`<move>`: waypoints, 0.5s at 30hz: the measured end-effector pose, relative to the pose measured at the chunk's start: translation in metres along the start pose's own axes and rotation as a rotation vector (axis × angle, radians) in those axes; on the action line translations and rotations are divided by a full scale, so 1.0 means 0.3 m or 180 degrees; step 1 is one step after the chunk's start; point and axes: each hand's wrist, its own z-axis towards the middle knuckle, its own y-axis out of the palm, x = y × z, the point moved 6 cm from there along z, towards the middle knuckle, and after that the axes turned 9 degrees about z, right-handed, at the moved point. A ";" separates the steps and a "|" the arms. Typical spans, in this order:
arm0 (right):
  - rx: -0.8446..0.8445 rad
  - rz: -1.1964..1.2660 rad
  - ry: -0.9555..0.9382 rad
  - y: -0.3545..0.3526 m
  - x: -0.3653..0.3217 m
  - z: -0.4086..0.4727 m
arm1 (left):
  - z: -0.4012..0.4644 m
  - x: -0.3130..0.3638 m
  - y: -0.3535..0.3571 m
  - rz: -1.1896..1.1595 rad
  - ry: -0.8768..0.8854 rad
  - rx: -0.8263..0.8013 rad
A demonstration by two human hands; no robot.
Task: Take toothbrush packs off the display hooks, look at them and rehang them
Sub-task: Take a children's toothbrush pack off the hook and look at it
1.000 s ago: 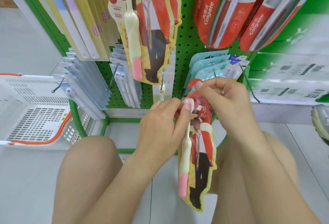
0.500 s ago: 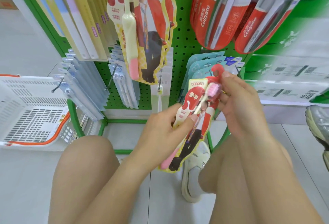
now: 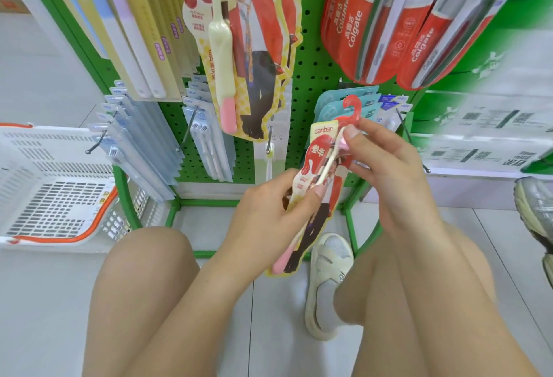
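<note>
The person crouched before a green pegboard point(image 3: 311, 56) with a pack point(image 3: 321, 179) held in both hands, off its hook and tilted, its red hanger tab point(image 3: 350, 107) uppermost and its pink end low, near a shoe point(image 3: 327, 281). The left hand point(image 3: 269, 215) gripped the pack's middle, thumb across the front and fingers curled behind. The right hand point(image 3: 386, 167) pinched the top just under the tab, thumb pressed on the brush head. Neither hand was released; both were grasping the pack.

This looked like the inspecting step: the printed front faced the camera, clear of the display. A matching pack point(image 3: 248, 47) hung on the board above, and a bare hook point(image 3: 270, 149) jutted out just below it, beside the held pack's top.

Rehanging would seem to call for raising the pack upright, steering the tab's opening onto a hook tip, and sliding it back. Which hook it belonged on could not be told. Other packs point(image 3: 374, 17) hung close by, so the lift probably needed care not to knock them. A white basket point(image 3: 54, 191) sat on the floor to the left
</note>
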 end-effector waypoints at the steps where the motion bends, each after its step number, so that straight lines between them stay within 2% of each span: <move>1: 0.0146 0.0055 -0.0047 -0.013 -0.004 0.004 | 0.005 -0.014 0.011 -0.0148 -0.0119 -0.0227; 4: 0.0498 0.0292 -0.0143 -0.051 -0.020 0.010 | 0.003 -0.027 0.038 -0.0052 -0.0220 -0.0733; 8: 0.0621 0.0517 -0.0237 -0.073 -0.030 0.007 | 0.005 -0.009 0.026 0.0373 0.0008 -0.0438; 11: 0.0615 0.0686 -0.0112 -0.086 -0.018 0.010 | 0.010 -0.010 0.006 -0.0197 -0.0098 -0.0184; 15: -0.0054 0.0726 0.0556 -0.057 0.021 0.023 | 0.013 0.011 -0.015 -0.0916 -0.0163 -0.0133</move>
